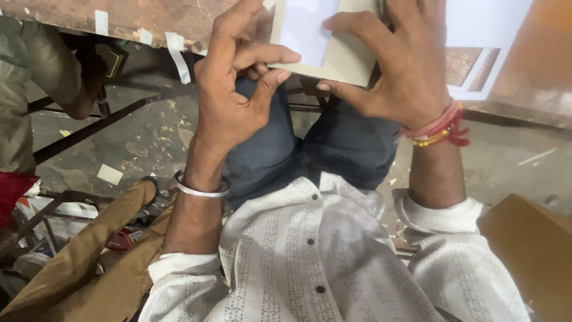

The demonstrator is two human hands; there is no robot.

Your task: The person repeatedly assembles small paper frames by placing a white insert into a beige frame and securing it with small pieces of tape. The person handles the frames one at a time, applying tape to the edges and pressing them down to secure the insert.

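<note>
Over on the far left there's another person's arm in an olive sleeve, doing their own thing by the taped-up edge of the wooden surface, well apart from me. Then my left hand, steel bangle on the wrist: forefinger and thumb are closed on the lower left corner of the card, the other fingers curled in behind. The card's a pale grey board with a white sheet on its face, held up over my knees at the surface's edge, partly out of shot at the top. My right hand, red threads at the wrist, has the fingers spread over the card's right side and the thumb tucked under the bottom edge.

Feel-wise I'd guess it's light and stiff-ish but easy to crease, and the white sheet looks smooth, so maybe slippery. Corners and edges seem the safest places to grip, with light pressure so nothing dents.
</note>
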